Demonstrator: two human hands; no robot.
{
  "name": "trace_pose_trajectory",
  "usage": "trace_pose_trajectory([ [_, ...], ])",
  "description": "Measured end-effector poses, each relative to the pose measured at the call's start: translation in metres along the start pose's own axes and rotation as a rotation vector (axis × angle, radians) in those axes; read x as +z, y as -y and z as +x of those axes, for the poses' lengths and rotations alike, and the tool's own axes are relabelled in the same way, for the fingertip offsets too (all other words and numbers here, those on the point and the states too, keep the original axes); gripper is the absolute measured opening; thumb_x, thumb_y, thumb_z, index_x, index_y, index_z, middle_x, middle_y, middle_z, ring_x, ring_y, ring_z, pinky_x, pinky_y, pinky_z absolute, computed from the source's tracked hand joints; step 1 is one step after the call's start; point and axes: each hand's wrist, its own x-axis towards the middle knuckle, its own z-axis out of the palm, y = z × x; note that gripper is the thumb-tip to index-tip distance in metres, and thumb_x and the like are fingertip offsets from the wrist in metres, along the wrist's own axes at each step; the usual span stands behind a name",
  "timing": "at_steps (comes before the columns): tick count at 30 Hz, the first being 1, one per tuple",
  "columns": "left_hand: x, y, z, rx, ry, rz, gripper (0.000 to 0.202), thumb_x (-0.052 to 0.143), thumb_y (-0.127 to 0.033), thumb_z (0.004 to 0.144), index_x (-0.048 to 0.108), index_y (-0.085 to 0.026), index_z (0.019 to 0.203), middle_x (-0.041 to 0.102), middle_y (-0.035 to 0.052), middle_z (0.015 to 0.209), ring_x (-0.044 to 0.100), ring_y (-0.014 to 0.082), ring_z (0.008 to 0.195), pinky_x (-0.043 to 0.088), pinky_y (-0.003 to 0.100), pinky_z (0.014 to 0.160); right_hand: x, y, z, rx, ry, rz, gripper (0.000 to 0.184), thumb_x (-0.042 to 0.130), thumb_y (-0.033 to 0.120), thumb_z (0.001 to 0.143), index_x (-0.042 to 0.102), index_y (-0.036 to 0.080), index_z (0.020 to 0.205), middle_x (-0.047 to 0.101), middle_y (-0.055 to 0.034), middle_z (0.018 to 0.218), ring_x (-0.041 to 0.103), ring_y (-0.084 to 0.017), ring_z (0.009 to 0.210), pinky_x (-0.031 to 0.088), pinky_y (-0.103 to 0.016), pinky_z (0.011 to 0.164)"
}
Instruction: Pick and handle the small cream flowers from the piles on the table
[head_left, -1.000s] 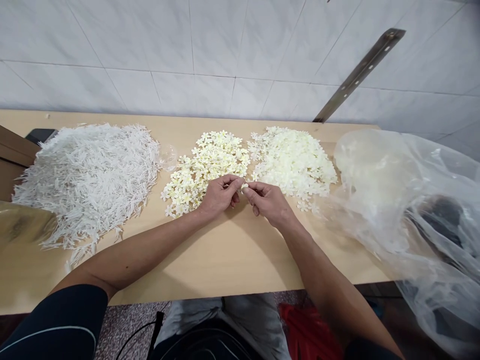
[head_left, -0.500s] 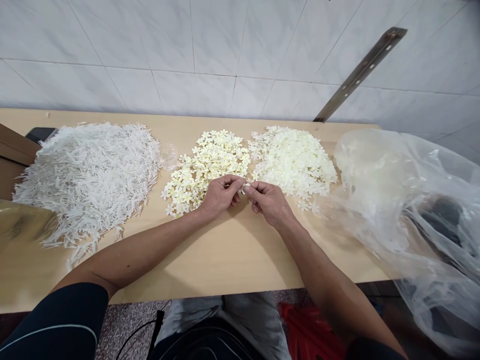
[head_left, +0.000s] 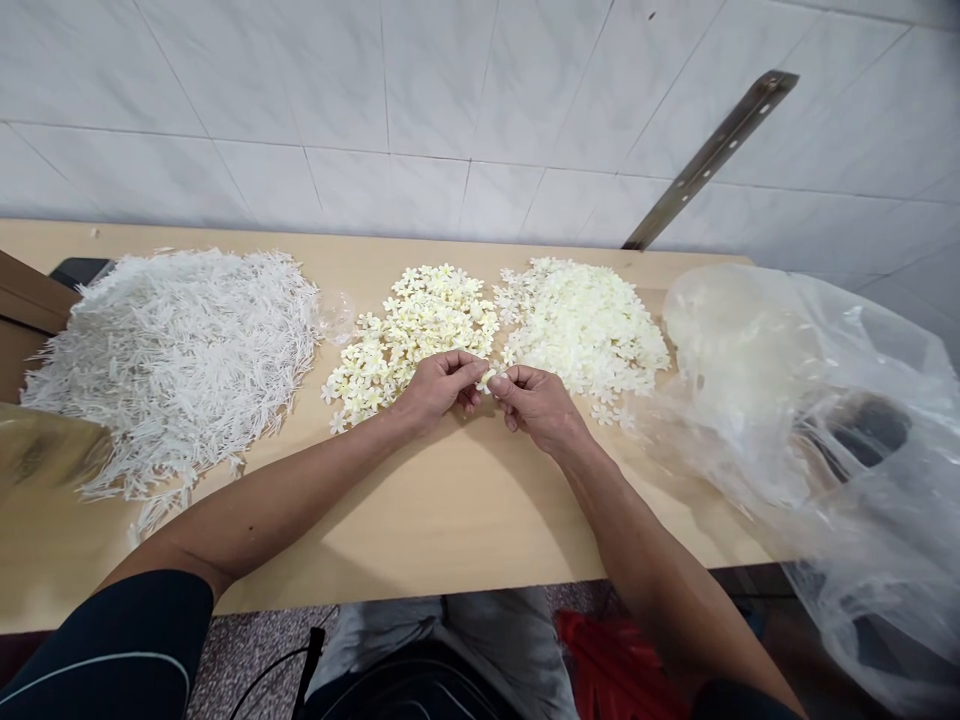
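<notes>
My left hand and my right hand meet at the middle of the wooden table, fingertips pinched together on a small white flower piece. Just behind my left hand lies a pile of pale yellow flower pieces. Behind my right hand lies a pile of white flower pieces. A big heap of thin white plastic stems covers the left part of the table.
A large clear plastic bag lies at the table's right end and hangs over the edge. A metal bar leans on the tiled wall. A brown box edge sits at far left. A red object is under the table.
Both hands stay pinched together at the same spot, with only slight finger movement. The view has shifted a little.
</notes>
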Motion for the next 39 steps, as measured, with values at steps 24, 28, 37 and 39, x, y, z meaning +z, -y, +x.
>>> trace_pose_trajectory([
  [24,0.0,0.005,0.001,0.027,-0.064,0.001,0.041,0.086,-0.05,0.079,0.066,-0.015,0.089,0.063,-0.0004,0.061,0.062,0.0111,0.052,0.048,0.02,0.047,-0.051,0.02,-0.002,-0.223,-0.375,-0.586,0.048,0.066,0.065,0.092,0.076,0.019,0.083,0.063,-0.0018,0.06,0.059,-0.017,0.049,0.046,-0.031,0.052],
  [28,0.0,0.004,0.001,0.029,-0.059,0.004,0.041,0.087,-0.05,0.078,0.068,-0.015,0.088,0.062,-0.0004,0.062,0.061,0.0108,0.053,0.048,0.02,0.047,-0.077,0.023,0.003,-0.317,-0.664,-0.849,0.047,0.06,0.06,0.096,0.082,0.018,0.095,0.075,-0.0076,0.075,0.07,-0.026,0.069,0.055,-0.038,0.073],
  [37,0.0,0.005,0.001,0.027,-0.065,0.028,0.04,0.087,-0.05,0.078,0.07,-0.016,0.089,0.062,-0.0002,0.063,0.06,0.0107,0.053,0.047,0.021,0.048,-0.07,0.025,0.0,-0.339,-0.606,-0.575,0.046,0.067,0.055,0.092,0.075,0.018,0.119,0.076,-0.0087,0.091,0.06,-0.017,0.058,0.055,-0.036,0.063],
  [39,0.0,0.005,0.001,0.034,-0.067,0.036,0.04,0.087,-0.051,0.078,0.071,-0.016,0.089,0.063,-0.0005,0.063,0.059,0.0101,0.052,0.047,0.021,0.048,-0.047,0.022,-0.004,-0.247,-0.262,-0.402,0.048,0.071,0.061,0.09,0.077,0.018,0.112,0.072,-0.006,0.083,0.053,-0.013,0.049,0.046,-0.031,0.047],
])
